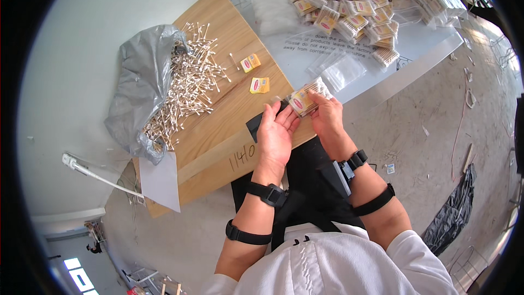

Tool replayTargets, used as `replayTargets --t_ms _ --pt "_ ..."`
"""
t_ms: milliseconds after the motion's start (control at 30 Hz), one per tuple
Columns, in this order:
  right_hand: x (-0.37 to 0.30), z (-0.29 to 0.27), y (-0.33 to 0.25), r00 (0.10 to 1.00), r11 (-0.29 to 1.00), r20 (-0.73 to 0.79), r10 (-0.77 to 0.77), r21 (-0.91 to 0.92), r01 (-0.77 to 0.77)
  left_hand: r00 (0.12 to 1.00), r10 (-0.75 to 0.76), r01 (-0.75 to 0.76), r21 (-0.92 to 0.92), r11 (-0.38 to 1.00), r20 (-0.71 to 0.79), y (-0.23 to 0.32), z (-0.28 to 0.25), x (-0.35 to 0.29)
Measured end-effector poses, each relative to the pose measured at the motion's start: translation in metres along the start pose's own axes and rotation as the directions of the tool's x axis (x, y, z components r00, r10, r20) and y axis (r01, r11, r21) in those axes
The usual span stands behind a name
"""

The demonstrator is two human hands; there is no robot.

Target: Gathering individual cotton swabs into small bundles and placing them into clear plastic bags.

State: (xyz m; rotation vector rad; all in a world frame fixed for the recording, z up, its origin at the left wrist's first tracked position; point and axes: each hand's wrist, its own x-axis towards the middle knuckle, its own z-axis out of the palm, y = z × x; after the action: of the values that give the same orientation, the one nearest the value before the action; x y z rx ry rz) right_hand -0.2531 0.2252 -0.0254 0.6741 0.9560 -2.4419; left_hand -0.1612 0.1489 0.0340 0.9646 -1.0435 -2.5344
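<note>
Over the table's front edge, my right hand [328, 119] grips a clear packet of cotton swabs [303, 100] with a yellow and white label card, thumb on top. My left hand [277, 135] is open beside it, palm up, its fingertips at the packet's lower left edge; whether they bear any weight is hard to tell. Several empty clear zip bags [343, 71] lie just beyond the packet. To the left on the wooden table are a small stack of yellow label cards [259, 85] and another stack [250, 63] with a lone cotton swab [234, 61] next to it.
Loose cotton swabs [191, 79] spill from a grey plastic bag [143, 71] at the left. Filled swab packets [349, 5] are heaped on the far grey-blue surface, beside a white bundle of bags [274, 11]. A white power strip [82, 166] hangs by the wall; black plastic [453, 207] lies on the floor.
</note>
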Motion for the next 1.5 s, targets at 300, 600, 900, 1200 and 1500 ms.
replayTargets --t_ms 300,600,900,1200,1500 --pt "0.001 -0.002 0.002 1.0 1.0 0.012 -0.004 -0.007 0.004 0.996 -0.037 0.028 0.112 0.993 0.086 -0.007 -0.001 -0.003" --pt "0.005 0.001 -0.002 0.992 0.994 0.104 0.075 0.074 -0.083 0.985 0.02 -0.03 0.054 0.998 0.17 -0.004 0.005 0.012" --pt "0.018 -0.003 -0.004 0.991 0.984 0.089 0.104 0.139 -0.115 0.972 0.212 -0.19 0.197 0.962 -0.1 -0.004 -0.011 -0.003" --pt "0.009 0.003 0.0 0.99 0.988 0.138 0.036 0.146 -0.057 0.998 0.048 -0.042 -0.167 0.985 0.032 -0.004 -0.005 0.02" --pt "0.003 0.007 0.001 0.989 0.997 0.148 -0.008 0.078 -0.004 0.997 0.0 0.0 -0.004 1.0 0.073 0.0 -0.011 0.014"
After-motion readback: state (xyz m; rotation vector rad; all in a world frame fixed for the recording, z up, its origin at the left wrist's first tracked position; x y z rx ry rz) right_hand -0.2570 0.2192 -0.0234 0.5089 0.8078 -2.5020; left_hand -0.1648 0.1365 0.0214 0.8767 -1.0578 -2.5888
